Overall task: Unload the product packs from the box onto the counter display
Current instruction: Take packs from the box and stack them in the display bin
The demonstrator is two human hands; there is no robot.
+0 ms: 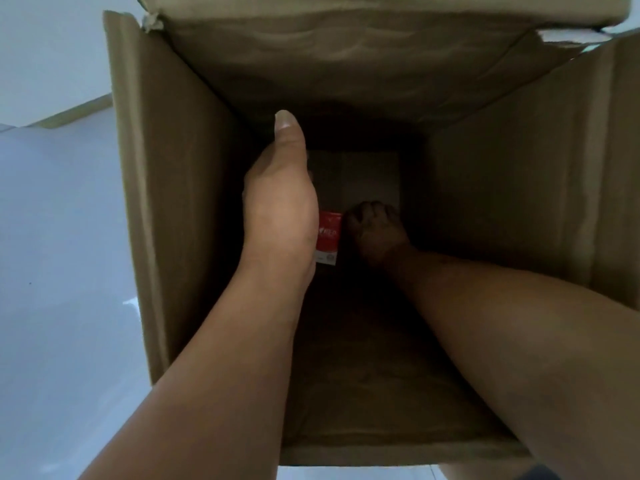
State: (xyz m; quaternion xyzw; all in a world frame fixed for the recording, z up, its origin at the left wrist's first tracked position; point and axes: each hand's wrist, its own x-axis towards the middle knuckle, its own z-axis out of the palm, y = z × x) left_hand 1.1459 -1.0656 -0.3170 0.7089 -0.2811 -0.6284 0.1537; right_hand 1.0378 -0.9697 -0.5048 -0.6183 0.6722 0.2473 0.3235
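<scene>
Tall cardboard box (180,202) fills most of the view, open at the top with one flap (381,8) folded back at the far edge. It stands on a pale floor (52,237) that shows along its left side. Both bare forearms go in over the near edge and reach deep. Left hand (280,209) is higher, close to the left wall, thumb side up. Its thumb (287,133) is straight and points at the far wall; the other fingers are hidden under the palm, so can't tell if they're spread or gripping. Right hand (375,230) is lower, in shadow near the box bottom, knuckles up and fingers curled under. One red pack (328,237) with a white strip at its near end sits low in the box, near the bottom, between the two hands. Its left edge runs behind the left palm and its right edge meets the right hand's curled fingers. Too dark to tell if either hand is actually pinching it or just touching. Bare cardboard bottom shows beyond the pack, toward the far wall.
</scene>
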